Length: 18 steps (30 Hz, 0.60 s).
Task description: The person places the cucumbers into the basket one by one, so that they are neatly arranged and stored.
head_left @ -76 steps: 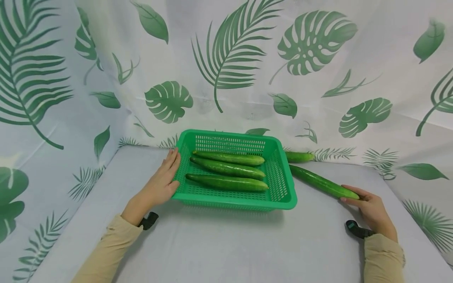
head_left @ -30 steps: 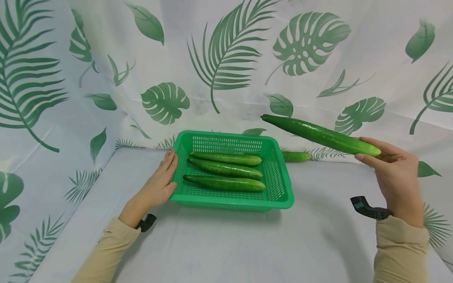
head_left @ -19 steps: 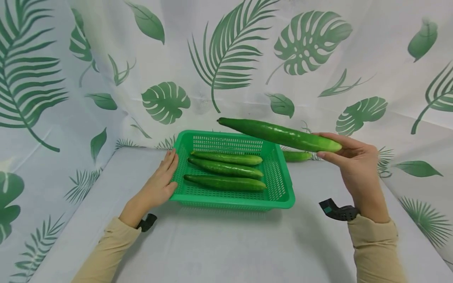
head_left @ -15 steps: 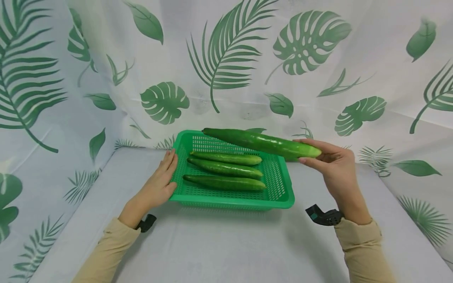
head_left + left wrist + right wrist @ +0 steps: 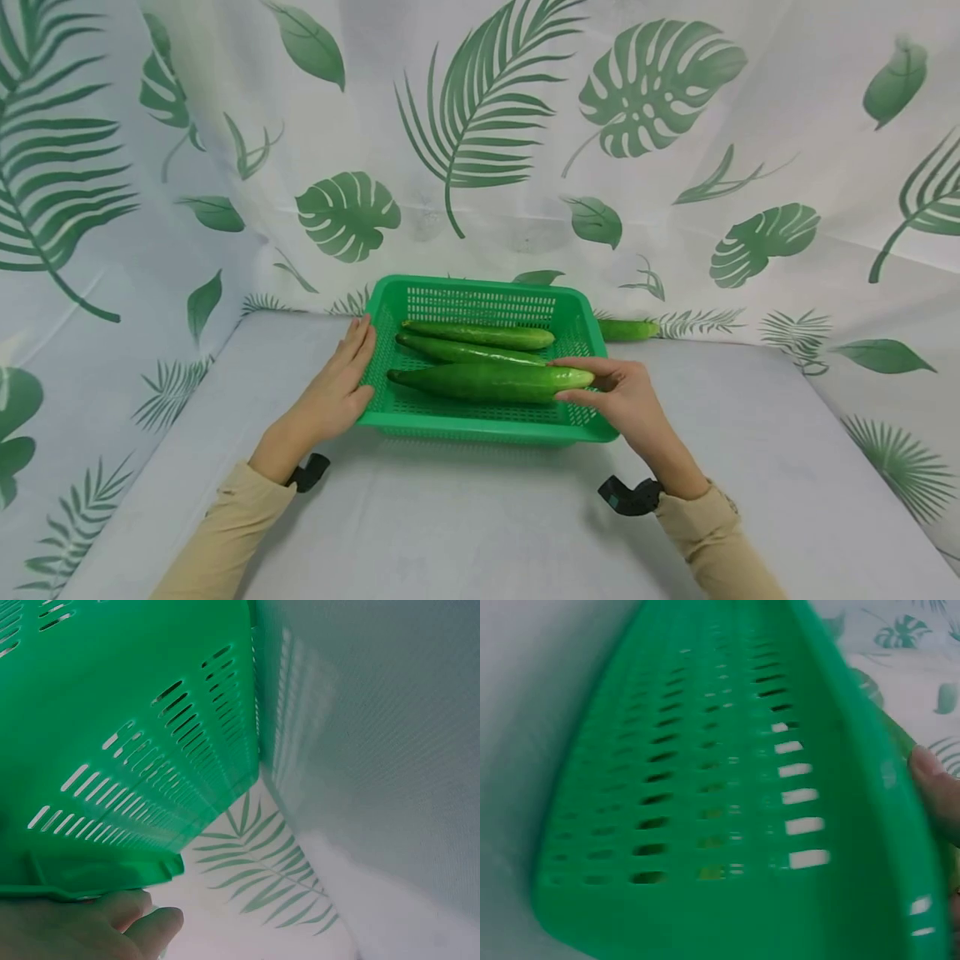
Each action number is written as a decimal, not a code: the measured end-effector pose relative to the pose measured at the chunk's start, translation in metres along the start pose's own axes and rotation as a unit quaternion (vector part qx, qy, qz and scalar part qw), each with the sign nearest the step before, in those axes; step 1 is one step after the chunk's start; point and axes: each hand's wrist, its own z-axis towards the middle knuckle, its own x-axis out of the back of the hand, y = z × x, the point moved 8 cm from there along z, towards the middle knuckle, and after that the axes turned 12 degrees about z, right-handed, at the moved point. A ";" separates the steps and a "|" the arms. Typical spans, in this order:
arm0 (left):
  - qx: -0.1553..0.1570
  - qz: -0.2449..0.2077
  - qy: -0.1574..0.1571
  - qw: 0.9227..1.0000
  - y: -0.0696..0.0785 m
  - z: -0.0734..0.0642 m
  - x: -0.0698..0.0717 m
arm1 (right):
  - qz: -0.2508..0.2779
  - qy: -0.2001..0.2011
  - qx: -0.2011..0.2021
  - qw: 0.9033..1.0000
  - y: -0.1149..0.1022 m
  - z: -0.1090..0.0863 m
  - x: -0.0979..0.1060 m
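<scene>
In the head view my right hand pinches the pale end of a large cucumber between thumb and fingers. That cucumber lies lengthwise over the front part of the green plastic basket and hides the front cucumber there. Two more cucumbers show behind it, a middle one and a rear one. My left hand rests on the basket's left rim with its fingers straight. The left wrist view shows fingers at the rim of the slotted basket wall. In the right wrist view the thumb appears past the basket's rim.
One more cucumber lies behind the basket's right side, partly hidden by it. A white cloth covers the table. Leaf-printed curtains stand at the back and sides. Each wrist carries a black camera mount.
My right hand picked the cucumber up from the table right of the basket, raised it, carried it left and lowered it into the basket. The left hand stayed on the rim.
</scene>
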 end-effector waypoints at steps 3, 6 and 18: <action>-0.007 0.000 0.007 1.000 0.000 -0.001 0.001 | -0.021 -0.006 -0.002 1.000 0.005 0.000 -0.005; -0.013 0.001 0.014 1.000 -0.001 -0.001 0.002 | -0.041 -0.014 0.008 0.999 0.006 0.000 -0.009; -0.013 0.000 0.019 1.000 -0.001 0.000 0.000 | -0.143 -0.044 0.060 0.987 0.006 -0.001 -0.022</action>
